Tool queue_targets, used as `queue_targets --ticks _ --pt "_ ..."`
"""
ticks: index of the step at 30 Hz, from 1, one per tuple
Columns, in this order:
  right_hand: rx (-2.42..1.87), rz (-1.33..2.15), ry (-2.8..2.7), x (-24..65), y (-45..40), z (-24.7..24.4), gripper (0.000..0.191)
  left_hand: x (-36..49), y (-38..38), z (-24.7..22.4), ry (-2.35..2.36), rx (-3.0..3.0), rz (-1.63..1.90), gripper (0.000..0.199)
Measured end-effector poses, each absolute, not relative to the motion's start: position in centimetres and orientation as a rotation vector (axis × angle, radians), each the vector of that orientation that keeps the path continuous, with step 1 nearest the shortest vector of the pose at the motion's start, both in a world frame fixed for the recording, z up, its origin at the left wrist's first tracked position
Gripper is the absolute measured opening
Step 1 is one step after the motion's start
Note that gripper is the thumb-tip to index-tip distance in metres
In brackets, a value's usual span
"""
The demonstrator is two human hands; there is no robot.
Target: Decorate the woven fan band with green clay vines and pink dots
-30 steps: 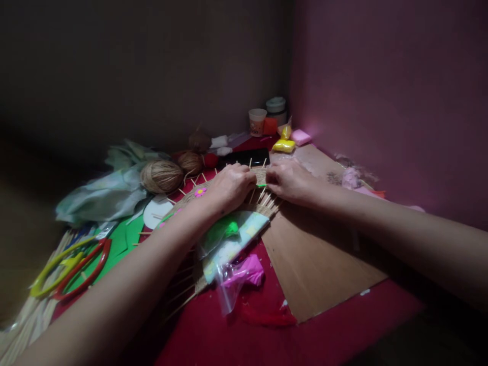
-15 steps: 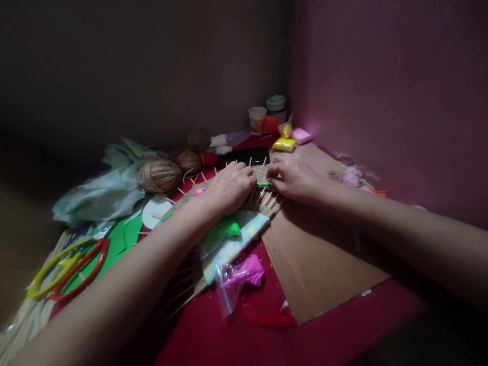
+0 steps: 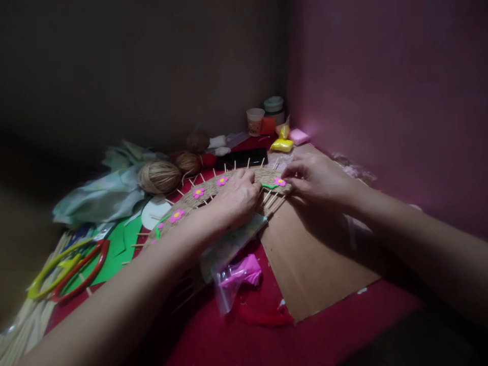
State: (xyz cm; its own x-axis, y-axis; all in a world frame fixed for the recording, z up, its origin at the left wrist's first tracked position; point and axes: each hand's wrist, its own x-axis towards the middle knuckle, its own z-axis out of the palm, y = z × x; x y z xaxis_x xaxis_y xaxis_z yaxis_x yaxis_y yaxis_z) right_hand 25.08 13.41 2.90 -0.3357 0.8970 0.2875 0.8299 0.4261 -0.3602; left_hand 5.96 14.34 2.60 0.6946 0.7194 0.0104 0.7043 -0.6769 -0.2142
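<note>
Right now, a curved band of woven twine (image 3: 267,176) lies in the middle of the desk (image 3: 213,330), with its right end over a flat sheet of brown cardboard (image 3: 328,264). Thin wooden sticks (image 3: 271,199) poke out of both its sides. The left hand (image 3: 238,198) rests on top of the band with its fingers bent and close together; I can't tell if its grip is pinching anything. The right hand (image 3: 310,178) is at the band's right end. Its thumb and finger are near each other, just beside a pink flower (image 3: 280,181) with a yellow middle. It's dark and a bit blurry there, so I can't tell if that grip holds the flower's edge. A wavy green strip (image 3: 270,186) is on the band next to the flower. More pink flowers (image 3: 198,193) sit along the band to the left. Behind it are a big ball of twine (image 3: 160,177) and a black phone (image 3: 246,157). A clear bag with something bright pink (image 3: 244,272) lies in front.
</note>
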Motion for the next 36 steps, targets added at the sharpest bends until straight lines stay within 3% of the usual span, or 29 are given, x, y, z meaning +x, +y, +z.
queue_targets --ticks 10,19,28,36 --pt "-1.348 0.160 -2.193 25.7 13.4 1.1 0.015 5.8 14.8 2.5 -1.204 -2.710 0.024 0.026" --pt "-1.223 -0.139 -2.411 25.2 13.7 -0.4 0.021 7.0 13.8 2.5 -1.079 -2.731 0.150 0.026" --pt "-1.319 -0.103 -2.375 25.4 13.7 -0.2 0.022 7.1 13.3 2.7 -1.036 -2.793 0.030 0.025" --pt "-1.373 -0.057 -2.383 25.4 13.8 -0.2 0.021 8.2 12.6 2.5 -1.037 -2.757 0.231 0.031"
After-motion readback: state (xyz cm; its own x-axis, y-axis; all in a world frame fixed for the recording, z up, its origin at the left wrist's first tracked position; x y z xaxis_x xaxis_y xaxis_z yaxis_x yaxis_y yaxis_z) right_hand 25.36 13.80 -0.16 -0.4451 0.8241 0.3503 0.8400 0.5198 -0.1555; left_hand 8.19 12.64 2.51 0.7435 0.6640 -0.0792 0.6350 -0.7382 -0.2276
